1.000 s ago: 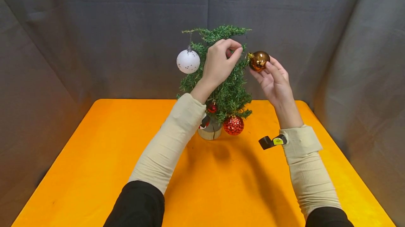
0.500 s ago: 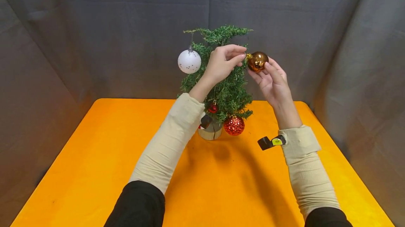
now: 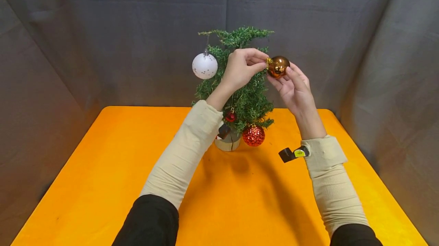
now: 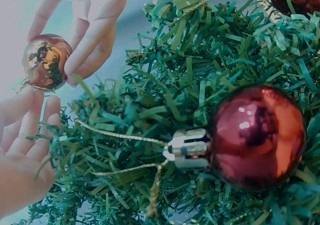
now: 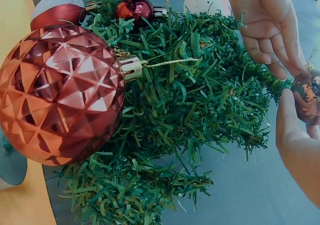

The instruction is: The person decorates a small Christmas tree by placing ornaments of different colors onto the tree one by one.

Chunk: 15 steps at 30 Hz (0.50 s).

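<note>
My right hand [image 3: 293,91] holds a shiny gold Christmas bauble [image 3: 278,67] between thumb and fingers, just right of a small artificial Christmas tree [image 3: 252,99]. The left hand [image 3: 238,69] reaches across the front of the tree, its thumb and fingertips pinching at the bauble's gold cap and string. In the left wrist view, both the gold bauble [image 4: 46,62] and the left hand [image 4: 22,155] appear beside the branches. The exact grip on the string is too small to see. Right wrist view: the bauble [image 5: 307,96] is between both hands, partly cut off by the frame.
A white speckled bauble [image 3: 204,66] hangs at the tree's upper left. Lower down hang a textured red bauble [image 3: 253,136] and a small red one [image 3: 230,116]. The tree's wooden base [image 3: 227,146] stands on an orange table [image 3: 137,143], with grey cloth [image 3: 154,48] around.
The left hand has moved right, away from the branches, to the bauble's cap. The right hand has shifted slightly left with the gold bauble.
</note>
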Available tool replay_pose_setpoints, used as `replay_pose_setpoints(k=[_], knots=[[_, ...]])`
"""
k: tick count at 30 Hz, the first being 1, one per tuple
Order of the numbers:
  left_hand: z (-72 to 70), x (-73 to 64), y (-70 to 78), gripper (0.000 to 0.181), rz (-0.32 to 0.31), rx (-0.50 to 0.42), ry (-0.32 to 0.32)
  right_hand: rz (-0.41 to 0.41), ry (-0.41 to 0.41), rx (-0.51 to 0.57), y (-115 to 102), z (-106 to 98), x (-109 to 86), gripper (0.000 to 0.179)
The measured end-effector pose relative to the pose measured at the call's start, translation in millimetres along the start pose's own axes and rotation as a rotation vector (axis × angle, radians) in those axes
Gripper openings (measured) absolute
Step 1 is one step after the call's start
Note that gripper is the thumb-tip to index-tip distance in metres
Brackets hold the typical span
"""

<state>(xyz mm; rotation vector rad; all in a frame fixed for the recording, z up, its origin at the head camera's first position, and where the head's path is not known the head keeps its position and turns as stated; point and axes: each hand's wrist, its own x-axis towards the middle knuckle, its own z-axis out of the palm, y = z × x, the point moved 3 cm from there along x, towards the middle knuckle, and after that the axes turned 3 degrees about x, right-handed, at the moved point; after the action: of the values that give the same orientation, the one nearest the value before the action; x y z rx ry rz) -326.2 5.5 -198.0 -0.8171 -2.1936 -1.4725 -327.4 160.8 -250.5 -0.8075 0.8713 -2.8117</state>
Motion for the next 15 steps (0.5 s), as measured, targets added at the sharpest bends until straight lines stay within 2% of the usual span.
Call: replay_pose_setpoints(k=[7, 15], knots=[[-0.1, 0.0, -0.4, 0.014, 0.007, 0.016, 0.000, 0.004, -0.005, 0.017, 0.3, -0.9, -0.7, 0.035], [0.0, -0.8, -1.2, 0.011, -0.021, 0.044, -0.032, 0.004, -0.033, 0.030, -0.1, -2.2, -0.5, 0.031]])
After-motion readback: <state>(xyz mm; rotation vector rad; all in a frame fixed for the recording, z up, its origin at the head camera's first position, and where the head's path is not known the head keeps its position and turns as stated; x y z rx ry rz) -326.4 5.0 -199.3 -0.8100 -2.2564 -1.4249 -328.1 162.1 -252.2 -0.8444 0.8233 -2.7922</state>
